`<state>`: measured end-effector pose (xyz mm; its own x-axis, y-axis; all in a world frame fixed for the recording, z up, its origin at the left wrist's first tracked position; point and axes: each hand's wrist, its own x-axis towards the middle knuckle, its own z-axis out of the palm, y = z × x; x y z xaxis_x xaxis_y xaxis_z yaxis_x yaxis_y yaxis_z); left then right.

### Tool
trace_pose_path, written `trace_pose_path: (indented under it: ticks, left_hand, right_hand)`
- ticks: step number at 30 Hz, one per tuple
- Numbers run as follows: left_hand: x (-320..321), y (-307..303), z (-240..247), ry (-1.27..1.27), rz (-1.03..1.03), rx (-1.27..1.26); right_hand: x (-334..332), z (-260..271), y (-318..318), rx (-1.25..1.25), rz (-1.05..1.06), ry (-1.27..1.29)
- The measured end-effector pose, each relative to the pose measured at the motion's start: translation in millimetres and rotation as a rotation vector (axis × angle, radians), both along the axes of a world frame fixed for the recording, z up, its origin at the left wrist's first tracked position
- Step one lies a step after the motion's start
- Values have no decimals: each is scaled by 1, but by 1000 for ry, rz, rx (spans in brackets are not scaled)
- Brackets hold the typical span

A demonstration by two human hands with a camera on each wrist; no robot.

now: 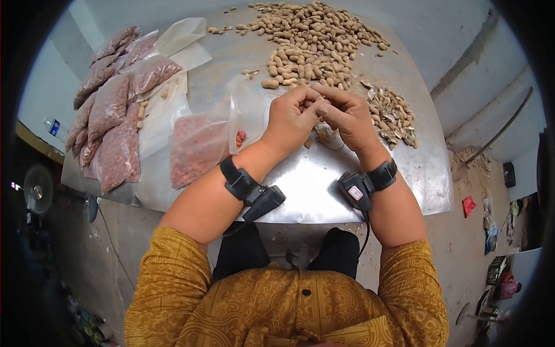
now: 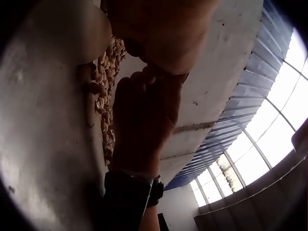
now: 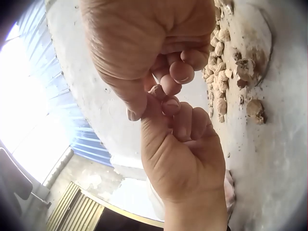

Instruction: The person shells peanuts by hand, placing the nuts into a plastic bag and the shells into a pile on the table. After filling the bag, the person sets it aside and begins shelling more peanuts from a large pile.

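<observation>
My left hand [image 1: 292,118] and right hand [image 1: 352,121] meet fingertip to fingertip over the metal table [image 1: 300,191]. Between them is a peanut [image 3: 156,90], pinched by thumbs and fingers and mostly hidden behind them. In the right wrist view the right hand [image 3: 154,43] comes from above and the left hand [image 3: 185,159] from below, with fingers curled. Just beyond the hands spreads a heap of unshelled peanuts [image 1: 312,46]. A pile of broken shells [image 1: 390,115] lies beside the right hand. The left wrist view is dark, showing both hands mostly in silhouette.
Left of the left forearm lies a clear bag of pink peanut kernels [image 1: 199,147], its mouth toward the hands. Several filled bags [image 1: 110,107] are stacked at the table's left. Empty plastic bags [image 1: 180,37] lie by that stack. A fan [image 1: 39,188] stands beyond the left edge.
</observation>
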<state>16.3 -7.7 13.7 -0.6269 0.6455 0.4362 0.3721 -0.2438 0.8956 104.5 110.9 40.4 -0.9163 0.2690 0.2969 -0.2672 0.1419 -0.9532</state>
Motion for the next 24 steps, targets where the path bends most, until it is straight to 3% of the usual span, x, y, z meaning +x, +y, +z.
trace_pose_path:
  ticks: [10,13,17,24]
  left_hand:
    - [1,-3,-7,-182,-100,80]
    - [-3,-3,-4,-330,-120,-19]
    - [2,-3,5,-609,-267,105]
    - [1,-1,-5,-732,-343,229]
  right_hand:
    - [-1,-4,-4,-15,-25,-82]
    - [-2,-3,-4,15,-12,-52]
    - [0,1,2,90,19,-128]
    - [-5,-8,0,-146,34,-14]
